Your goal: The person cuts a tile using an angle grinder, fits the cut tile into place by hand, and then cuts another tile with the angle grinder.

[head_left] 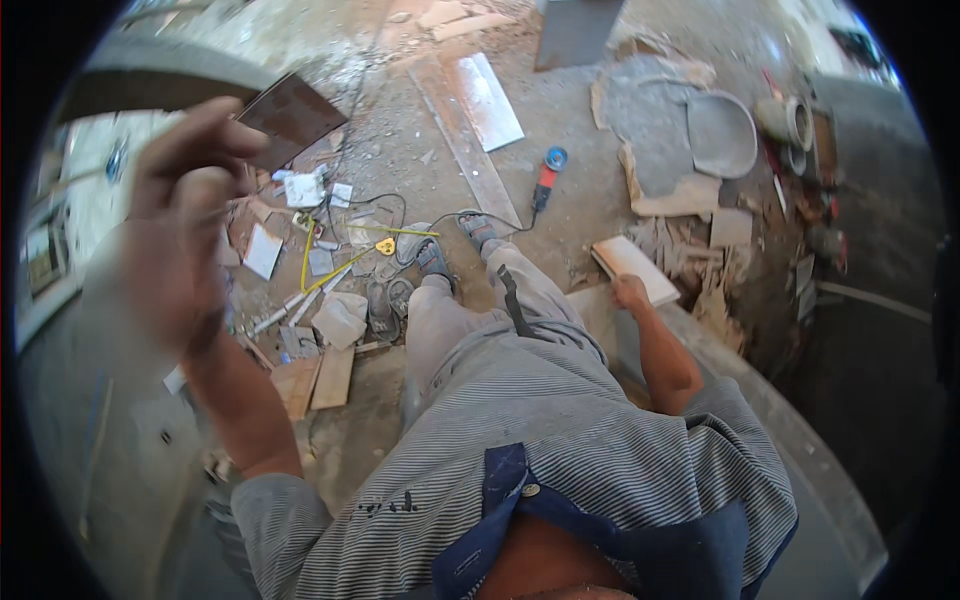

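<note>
My left hand (195,195) is raised close to the camera, partly blurred, its fingers bent around the edge of a brown rectangular tile piece (292,122). The tile piece tilts up above the littered floor. Low at my right side, my right hand (630,292) grips the near edge of a white tile (648,268). This tile lies close to a pale ledge, and its far left edge looks brown. Whether one tile or a thin stack is there, I cannot tell.
A red angle grinder (545,182) with a blue disc lies ahead, its cord running toward my sandals. A yellow tape measure (385,246) and broken tiles lie left of my feet. Long boards (465,140) stretch ahead. At right are a grey basin (722,135) and rubble.
</note>
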Action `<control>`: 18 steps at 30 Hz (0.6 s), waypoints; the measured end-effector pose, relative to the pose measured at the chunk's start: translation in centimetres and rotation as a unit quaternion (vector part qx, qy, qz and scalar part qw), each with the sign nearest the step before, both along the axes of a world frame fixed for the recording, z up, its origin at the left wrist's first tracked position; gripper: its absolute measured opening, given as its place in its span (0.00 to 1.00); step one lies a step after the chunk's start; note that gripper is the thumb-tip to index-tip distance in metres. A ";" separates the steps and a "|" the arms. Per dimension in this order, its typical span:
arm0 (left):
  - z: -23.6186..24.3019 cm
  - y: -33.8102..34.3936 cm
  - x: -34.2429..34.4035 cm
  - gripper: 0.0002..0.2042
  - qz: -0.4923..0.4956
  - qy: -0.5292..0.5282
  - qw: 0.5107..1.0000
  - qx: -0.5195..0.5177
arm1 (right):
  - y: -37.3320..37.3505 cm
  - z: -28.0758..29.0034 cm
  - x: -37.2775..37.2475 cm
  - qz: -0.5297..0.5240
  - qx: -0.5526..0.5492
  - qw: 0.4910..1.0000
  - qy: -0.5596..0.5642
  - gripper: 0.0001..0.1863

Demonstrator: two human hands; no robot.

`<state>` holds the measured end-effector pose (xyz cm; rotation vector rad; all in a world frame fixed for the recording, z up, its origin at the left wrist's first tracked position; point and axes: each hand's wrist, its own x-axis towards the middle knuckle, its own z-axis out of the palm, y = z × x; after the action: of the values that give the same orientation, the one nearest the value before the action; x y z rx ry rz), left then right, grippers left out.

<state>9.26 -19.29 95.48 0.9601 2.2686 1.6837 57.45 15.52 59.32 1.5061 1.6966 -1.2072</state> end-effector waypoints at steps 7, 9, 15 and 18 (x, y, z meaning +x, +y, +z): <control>-37.2 -3.7 8.2 0.19 0.067 -0.304 0.902 -0.299 | -7.7 -14.1 -12.2 -0.259 -0.109 0.954 0.109 0.10; -46.0 -10.6 15.8 0.18 0.121 -0.529 0.788 -0.291 | -7.8 -21.4 -17.3 -0.271 -0.139 0.941 0.146 0.11; -52.3 -30.5 35.7 0.16 0.327 -0.661 0.551 -0.390 | -4.4 -48.9 -28.3 -0.380 -0.122 0.897 0.188 0.10; -51.5 -34.1 41.0 0.16 0.377 -0.685 0.408 -0.472 | -1.7 -61.2 -30.9 -0.340 -0.095 0.899 0.259 0.08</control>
<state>50.21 -53.36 43.93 -1.4020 1.5586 0.2946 26.57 13.86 -1.91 1.8268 1.2927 -2.2343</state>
